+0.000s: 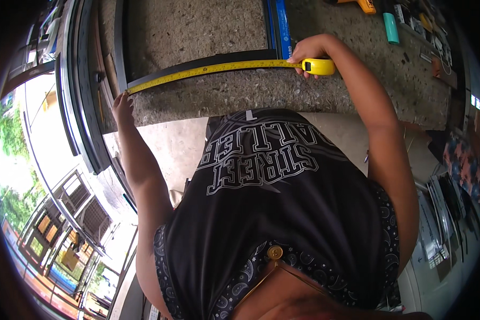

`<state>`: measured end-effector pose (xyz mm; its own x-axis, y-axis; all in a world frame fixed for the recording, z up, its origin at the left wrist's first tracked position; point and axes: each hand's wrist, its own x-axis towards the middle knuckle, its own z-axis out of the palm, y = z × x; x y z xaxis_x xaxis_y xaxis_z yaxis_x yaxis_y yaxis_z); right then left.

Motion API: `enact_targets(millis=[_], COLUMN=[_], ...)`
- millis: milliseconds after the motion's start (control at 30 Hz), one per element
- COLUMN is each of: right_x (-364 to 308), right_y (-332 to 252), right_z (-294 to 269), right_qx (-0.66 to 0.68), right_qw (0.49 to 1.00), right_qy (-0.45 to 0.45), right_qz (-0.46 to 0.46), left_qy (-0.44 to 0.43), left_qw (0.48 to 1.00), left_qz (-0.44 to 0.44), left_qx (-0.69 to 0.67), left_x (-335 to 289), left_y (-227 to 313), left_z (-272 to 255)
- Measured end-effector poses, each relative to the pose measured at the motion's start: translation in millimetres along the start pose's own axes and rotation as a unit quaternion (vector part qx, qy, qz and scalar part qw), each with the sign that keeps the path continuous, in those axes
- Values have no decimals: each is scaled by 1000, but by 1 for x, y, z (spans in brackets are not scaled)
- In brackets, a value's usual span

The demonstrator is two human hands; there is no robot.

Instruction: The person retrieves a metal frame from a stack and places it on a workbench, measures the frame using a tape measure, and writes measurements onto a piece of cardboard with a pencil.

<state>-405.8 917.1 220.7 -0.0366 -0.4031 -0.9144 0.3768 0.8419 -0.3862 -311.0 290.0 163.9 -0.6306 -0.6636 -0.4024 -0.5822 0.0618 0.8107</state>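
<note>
A yellow tape measure (pixel 320 66) is pulled out along the near bar of a black rectangular frame (pixel 197 63), which lies on a worn, speckled bench top (pixel 224 98). At the frame's near left corner, my left hand (pixel 123 106) pinches the end of the blade. My right hand (pixel 310 49) is closed at the case, beside the frame's near right corner; some of its fingers are hidden behind the tape measure. The yellow blade (pixel 213 69) spans between both hands, close to the bar. A blue strip (pixel 284 29) runs along the frame's right side.
Long dark metal profiles (pixel 76 80) stretch along the left of the bench. At the far right lie a teal cylinder (pixel 391 28), an orange-yellow tool (pixel 366 5) and a cluster of small items. The bench's near edge is just ahead of my body.
</note>
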Motion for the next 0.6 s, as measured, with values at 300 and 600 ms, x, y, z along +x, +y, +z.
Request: enact_targets(millis=[300, 600], right_x=[-3, -2], right_y=[-2, -3], right_z=[4, 6], right_qx=[-10, -15], right_qw=[1000, 1000], right_qy=[14, 25], right_qz=[-7, 2], left_qy=[3, -5], left_qw=[1000, 1000], left_qz=[-10, -1], left_qx=[2, -7], left_x=[6, 8], left_y=[-2, -5], left_z=[-1, -3])
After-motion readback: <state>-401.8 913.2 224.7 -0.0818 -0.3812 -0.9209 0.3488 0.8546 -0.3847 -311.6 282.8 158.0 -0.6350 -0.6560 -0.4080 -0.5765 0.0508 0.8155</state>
